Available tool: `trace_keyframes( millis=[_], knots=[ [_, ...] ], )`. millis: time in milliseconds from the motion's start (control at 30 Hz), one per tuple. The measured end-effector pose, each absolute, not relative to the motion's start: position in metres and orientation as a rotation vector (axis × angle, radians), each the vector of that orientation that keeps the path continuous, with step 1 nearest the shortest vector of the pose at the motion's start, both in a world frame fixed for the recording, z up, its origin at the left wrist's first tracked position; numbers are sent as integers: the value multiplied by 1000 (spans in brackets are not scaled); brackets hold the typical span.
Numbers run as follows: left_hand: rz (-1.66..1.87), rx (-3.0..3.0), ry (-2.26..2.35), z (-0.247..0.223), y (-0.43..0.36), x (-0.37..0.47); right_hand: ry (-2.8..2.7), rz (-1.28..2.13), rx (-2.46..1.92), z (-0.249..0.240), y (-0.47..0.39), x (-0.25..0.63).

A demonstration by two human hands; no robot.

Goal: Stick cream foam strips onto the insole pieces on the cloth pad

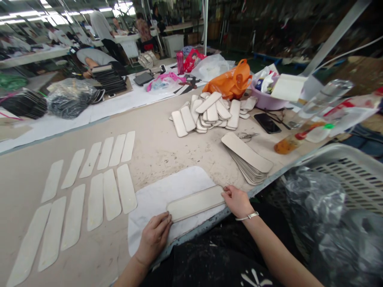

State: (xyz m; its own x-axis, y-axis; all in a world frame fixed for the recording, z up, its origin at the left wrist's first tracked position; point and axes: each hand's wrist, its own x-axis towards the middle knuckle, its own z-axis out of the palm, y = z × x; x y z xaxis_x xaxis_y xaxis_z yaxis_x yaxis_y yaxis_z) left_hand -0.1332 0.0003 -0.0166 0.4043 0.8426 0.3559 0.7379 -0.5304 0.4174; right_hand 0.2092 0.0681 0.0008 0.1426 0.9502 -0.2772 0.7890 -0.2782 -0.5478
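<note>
A long pale panel with rounded corners (196, 204) lies slantwise over a white sheet (146, 199) near the table's front edge. My left hand (155, 235) pinches the panel's left end, and my right hand (236, 199), with a bracelet at the wrist, pinches its right end. To the left, several pale strips (112, 195) are spread in two rows. A fanned stack of long panels (248, 159) sits to the right of the sheet. Behind it is a loose heap of smaller pale pieces (212, 109).
Scissors (247, 136), a black phone (267, 123) and a bottle with orange liquid (285, 145) are at the right. Farther back are an orange bag (230, 81) and a purple basin (269, 101). A grey crate (356, 163) stands beyond the right edge. A person bends over a far table.
</note>
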Motion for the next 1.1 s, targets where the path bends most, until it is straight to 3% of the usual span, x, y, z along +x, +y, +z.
trace_keyframes(
  millis=[800,1000,1100],
  knots=[
    [670,2588,1429,-11,1,-129,-1815,699,-2157,7,64,204],
    [667,2602,1415,-9,2,-128,-1898,360,-2111,14,49,203],
    [675,2622,1392,-11,3,-130,-2044,247,-1875,19,43,183]
  ],
)
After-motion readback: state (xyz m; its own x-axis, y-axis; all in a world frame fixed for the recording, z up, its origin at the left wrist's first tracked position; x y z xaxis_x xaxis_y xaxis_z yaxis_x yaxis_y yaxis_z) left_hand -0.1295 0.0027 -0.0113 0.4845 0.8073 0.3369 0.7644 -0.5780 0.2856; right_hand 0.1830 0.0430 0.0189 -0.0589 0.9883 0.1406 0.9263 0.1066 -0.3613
